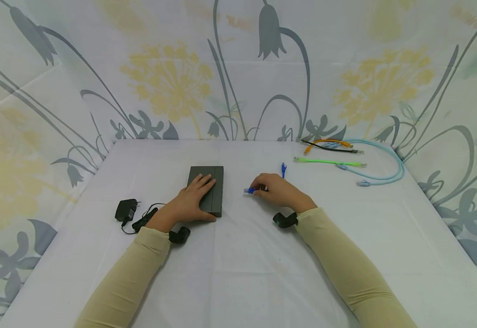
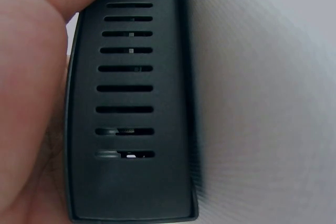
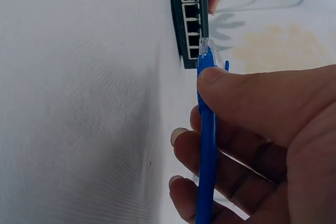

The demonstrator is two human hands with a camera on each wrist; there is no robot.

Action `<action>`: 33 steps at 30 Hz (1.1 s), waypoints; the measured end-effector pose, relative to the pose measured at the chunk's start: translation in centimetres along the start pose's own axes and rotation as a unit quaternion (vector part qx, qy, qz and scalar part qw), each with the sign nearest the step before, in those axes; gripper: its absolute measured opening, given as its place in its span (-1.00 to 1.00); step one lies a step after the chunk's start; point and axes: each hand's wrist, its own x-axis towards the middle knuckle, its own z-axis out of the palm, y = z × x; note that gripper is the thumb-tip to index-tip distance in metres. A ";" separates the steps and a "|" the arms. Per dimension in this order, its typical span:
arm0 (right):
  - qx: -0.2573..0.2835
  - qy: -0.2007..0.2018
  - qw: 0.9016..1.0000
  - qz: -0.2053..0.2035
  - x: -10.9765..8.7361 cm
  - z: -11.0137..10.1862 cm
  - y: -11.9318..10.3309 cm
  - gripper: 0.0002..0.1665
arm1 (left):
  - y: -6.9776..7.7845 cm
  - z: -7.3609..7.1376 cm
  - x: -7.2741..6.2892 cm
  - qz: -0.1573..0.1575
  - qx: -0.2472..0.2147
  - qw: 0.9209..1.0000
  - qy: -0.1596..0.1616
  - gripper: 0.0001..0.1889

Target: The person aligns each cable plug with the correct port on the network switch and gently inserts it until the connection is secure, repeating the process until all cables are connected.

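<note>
A dark grey network switch lies on the white table. My left hand rests on top of it, fingers spread and fairly straight, thumb along its near edge. Slotted vents fill the side shown in the left wrist view. To the right of the switch, my right hand pinches a blue Ethernet cable just behind its clear plug. In the right wrist view the plug overlaps the end of the switch's row of ports. The cable's other blue plug lies beyond the right hand.
A black power adapter with its cord lies left of the left hand. At the back right are a green cable, an orange cable, a black cable and a looped light blue cable. A patterned cloth hangs behind.
</note>
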 end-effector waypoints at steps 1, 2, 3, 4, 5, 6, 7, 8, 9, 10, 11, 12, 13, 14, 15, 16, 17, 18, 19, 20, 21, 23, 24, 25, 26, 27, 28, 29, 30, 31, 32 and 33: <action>-0.001 -0.002 1.000 -0.002 0.0 0.1 -0.1 -0.77 | 0.0 0.0 0.0 0.000 0.000 1.000 0.000 0.16; -0.003 -0.003 1.000 -0.003 0.0 0.1 -0.1 -0.76 | 0.0 0.0 0.0 0.001 0.000 1.000 0.000 0.15; -0.006 -0.005 1.000 -0.004 0.0 0.2 -0.1 -0.76 | 0.0 0.0 0.0 0.001 0.000 1.000 0.000 0.15; -0.008 -0.007 1.000 -0.005 -0.1 0.2 -0.1 -0.75 | -0.1 0.1 0.0 0.001 0.000 1.000 0.000 0.15; -0.009 -0.010 1.000 -0.006 -0.1 0.3 -0.1 -0.74 | -0.1 0.1 0.0 0.001 0.001 1.000 -0.001 0.15; -0.010 -0.012 1.000 -0.009 -0.2 0.4 -0.2 -0.73 | -0.1 0.2 0.0 0.001 0.000 1.000 -0.001 0.15; -0.012 -0.014 1.000 -0.009 -0.2 0.4 -0.2 -0.73 | -0.1 0.2 0.0 0.002 0.001 1.000 -0.002 0.16; -0.012 -0.014 1.000 -0.011 -0.2 0.5 -0.2 -0.73 | -0.2 0.2 0.0 0.003 0.002 1.000 -0.002 0.16; -0.013 -0.013 1.000 -0.014 -0.1 0.5 -0.3 -0.72 | -0.3 0.2 0.0 0.003 0.004 1.000 -0.001 0.16; -0.014 -0.012 1.000 -0.015 -0.1 0.6 -0.3 -0.72 | -0.3 0.3 0.1 0.003 0.005 1.000 -0.001 0.16; -0.015 -0.011 1.000 -0.017 0.0 0.6 -0.3 -0.72 | -0.4 0.3 0.1 0.003 0.005 1.000 0.000 0.16; -0.017 -0.010 1.000 -0.018 0.0 0.7 -0.3 -0.72 | -0.4 0.3 0.1 0.004 0.007 1.000 0.000 0.16; -0.019 -0.010 1.000 -0.019 0.1 0.7 -0.3 -0.71 | -0.5 0.2 0.1 0.004 0.007 1.000 0.000 0.16; -0.021 -0.008 1.000 -0.019 0.1 0.7 -0.4 -0.71 | -0.5 0.2 0.1 0.004 0.007 1.000 0.001 0.16; -0.021 -0.009 1.000 -0.018 0.2 0.8 -0.4 -0.71 | -0.5 0.2 0.2 0.004 0.006 1.000 0.001 0.16; -0.021 -0.011 1.000 -0.016 0.2 0.8 -0.4 -0.71 | -0.5 0.2 0.1 0.006 0.004 1.000 0.000 0.16; -0.019 -0.012 1.000 -0.015 0.2 0.8 -0.4 -0.70 | -0.5 0.2 0.1 0.008 0.004 1.000 0.000 0.16; -0.019 -0.014 1.000 -0.014 0.2 0.9 -0.5 -0.70 | -0.4 0.1 0.1 0.010 0.002 1.000 0.001 0.15; -0.018 -0.015 1.000 -0.013 0.2 0.9 -0.5 -0.70 | -0.4 0.1 0.1 0.011 0.000 1.000 0.001 0.15; -0.017 -0.017 1.000 -0.011 0.2 0.9 -0.5 -0.69 | -0.4 0.0 0.1 0.012 -0.001 1.000 0.001 0.15; -0.016 -0.019 1.000 -0.011 0.2 0.9 -0.5 -0.69 | -0.5 0.0 0.1 0.014 -0.002 1.000 0.001 0.15; -0.011 -0.019 1.000 -0.008 0.2 0.9 -0.6 -0.69 | -0.5 -0.1 0.1 0.016 -0.003 1.000 0.000 0.14; -0.009 -0.020 1.000 -0.005 0.3 1.0 -0.6 -0.69 | -0.5 -0.2 0.1 0.017 -0.004 1.000 0.000 0.14; -0.005 -0.022 1.000 -0.002 0.3 1.0 -0.6 -0.69 | -0.5 -0.2 0.1 0.016 -0.005 1.000 -0.001 0.15; -0.001 -0.023 1.000 0.001 0.3 1.1 -0.7 -0.69 | -0.5 -0.2 0.1 0.016 -0.005 1.000 -0.002 0.15; 0.002 -0.025 1.000 0.003 0.3 1.1 -0.7 -0.69 | -0.5 -0.2 0.1 0.015 -0.006 1.000 -0.003 0.14; 0.004 -0.026 1.000 0.005 0.4 1.2 -0.8 -0.69 | -0.5 -0.2 0.1 0.015 -0.006 1.000 -0.004 0.14; 0.004 -0.027 1.000 0.006 0.4 1.3 -0.9 -0.69 | -0.5 -0.2 0.1 0.015 -0.006 1.000 -0.005 0.14; 0.006 -0.029 1.000 0.007 0.4 1.3 -0.9 -0.69 | -0.5 -0.2 0.1 0.015 -0.005 1.000 -0.005 0.14; 0.007 -0.029 1.000 0.006 0.4 1.3 -1.0 -0.69 | -0.5 -0.2 0.0 0.015 -0.006 1.000 -0.005 0.14; 0.007 -0.028 1.000 0.005 0.4 1.3 -1.1 -0.70 | -0.5 -0.2 0.0 0.016 -0.007 1.000 -0.005 0.14; 0.007 -0.027 1.000 0.004 0.4 1.4 -1.2 -0.70 | -0.5 -0.2 0.0 0.018 -0.008 1.000 -0.004 0.13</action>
